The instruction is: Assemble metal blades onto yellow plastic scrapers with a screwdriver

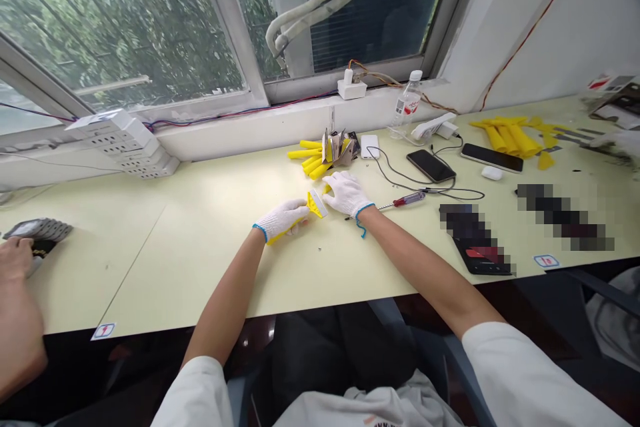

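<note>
My left hand [286, 219] has its fingers clamped round a yellow scraper [314, 204] over the surface [210, 233], covering much of its handle. A yellow piece [327, 188] peeks from behind my right hand [347, 193]; whether those fingers grip it, I cannot tell. My wrist hides part of the screwdriver [410, 199].

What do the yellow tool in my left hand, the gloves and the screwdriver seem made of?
Yellow tool: probably smooth plastic, given its even color; pale edge unclear. Gloves: likely matte knit fabric; blue thread dangles from one cuff. Screwdriver: glossy, perhaps translucent plastic handle; thin shaft, probably metal.
</note>
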`<control>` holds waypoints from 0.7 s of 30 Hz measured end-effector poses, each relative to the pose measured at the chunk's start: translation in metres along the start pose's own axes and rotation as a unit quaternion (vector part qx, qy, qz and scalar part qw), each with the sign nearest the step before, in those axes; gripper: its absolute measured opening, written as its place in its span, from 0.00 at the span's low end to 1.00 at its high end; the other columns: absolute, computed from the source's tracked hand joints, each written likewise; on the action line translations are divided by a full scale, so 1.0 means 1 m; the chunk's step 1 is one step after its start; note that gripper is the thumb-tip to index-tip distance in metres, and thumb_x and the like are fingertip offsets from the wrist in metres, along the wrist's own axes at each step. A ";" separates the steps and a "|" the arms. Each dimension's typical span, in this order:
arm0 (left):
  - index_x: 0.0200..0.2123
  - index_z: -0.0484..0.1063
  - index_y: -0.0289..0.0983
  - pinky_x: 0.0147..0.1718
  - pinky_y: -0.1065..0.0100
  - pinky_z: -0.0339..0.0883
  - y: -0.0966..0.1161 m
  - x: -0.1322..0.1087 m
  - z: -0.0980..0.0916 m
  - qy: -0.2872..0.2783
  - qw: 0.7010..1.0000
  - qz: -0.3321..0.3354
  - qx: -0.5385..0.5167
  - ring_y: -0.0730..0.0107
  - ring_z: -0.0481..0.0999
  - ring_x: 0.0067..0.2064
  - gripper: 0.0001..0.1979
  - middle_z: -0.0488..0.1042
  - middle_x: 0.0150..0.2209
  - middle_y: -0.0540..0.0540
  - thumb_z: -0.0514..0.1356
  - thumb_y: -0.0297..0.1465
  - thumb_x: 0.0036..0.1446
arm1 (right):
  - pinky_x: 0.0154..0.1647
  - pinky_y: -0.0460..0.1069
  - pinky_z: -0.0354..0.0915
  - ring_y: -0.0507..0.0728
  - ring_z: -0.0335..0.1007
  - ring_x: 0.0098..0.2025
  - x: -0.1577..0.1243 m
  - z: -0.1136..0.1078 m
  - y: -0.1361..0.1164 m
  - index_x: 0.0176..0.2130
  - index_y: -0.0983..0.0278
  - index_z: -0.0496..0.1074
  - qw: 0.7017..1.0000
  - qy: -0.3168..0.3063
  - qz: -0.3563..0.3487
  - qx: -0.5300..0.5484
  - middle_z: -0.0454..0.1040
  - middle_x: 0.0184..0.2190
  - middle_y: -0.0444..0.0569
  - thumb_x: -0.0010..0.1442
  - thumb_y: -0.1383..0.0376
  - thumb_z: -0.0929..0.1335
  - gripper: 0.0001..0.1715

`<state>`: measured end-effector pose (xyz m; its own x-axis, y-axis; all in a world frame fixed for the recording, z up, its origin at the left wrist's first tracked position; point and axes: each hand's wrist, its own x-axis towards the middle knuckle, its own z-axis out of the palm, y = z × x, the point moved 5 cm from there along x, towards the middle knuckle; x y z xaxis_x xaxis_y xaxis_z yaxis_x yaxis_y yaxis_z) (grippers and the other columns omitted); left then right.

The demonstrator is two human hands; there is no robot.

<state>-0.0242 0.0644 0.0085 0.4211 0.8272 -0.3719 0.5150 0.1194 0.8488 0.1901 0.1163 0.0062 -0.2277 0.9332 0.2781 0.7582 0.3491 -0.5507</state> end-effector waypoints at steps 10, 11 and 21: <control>0.58 0.77 0.41 0.26 0.71 0.65 -0.001 -0.001 -0.001 -0.004 1.000 -0.008 -0.013 0.74 0.67 0.27 0.23 0.75 0.38 0.46 0.62 0.47 0.67 | 0.70 0.61 0.67 0.61 0.68 0.65 -0.013 -0.012 0.022 0.59 0.69 0.75 0.999 -0.018 0.049 0.004 0.71 0.62 0.58 0.73 0.53 0.71 0.26; 0.57 0.77 0.41 0.26 0.71 0.65 -0.001 -0.001 -0.001 -0.003 1.000 -0.009 -0.017 0.74 0.67 0.27 0.23 0.75 0.38 0.46 0.62 0.47 0.66 | 0.70 0.61 0.67 0.61 0.68 0.65 -0.014 -0.012 0.024 0.58 0.69 0.75 0.998 -0.025 0.050 0.007 0.71 0.61 0.58 0.73 0.53 0.71 0.25; 0.58 0.78 0.41 0.25 0.71 0.64 -0.001 0.000 0.000 -0.006 1.000 -0.011 -0.014 0.75 0.66 0.26 0.22 0.75 0.38 0.46 0.61 0.46 0.67 | 0.62 0.55 0.74 0.56 0.75 0.56 -0.019 -0.016 0.018 0.55 0.72 0.77 0.991 -0.052 0.076 0.098 0.77 0.53 0.54 0.76 0.55 0.69 0.22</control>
<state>-0.0240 0.0645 0.0078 0.4200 0.8173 -0.3945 0.5035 0.1519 0.8506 0.2175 0.1031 0.0037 -0.1894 0.9765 0.1032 0.6581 0.2043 -0.7247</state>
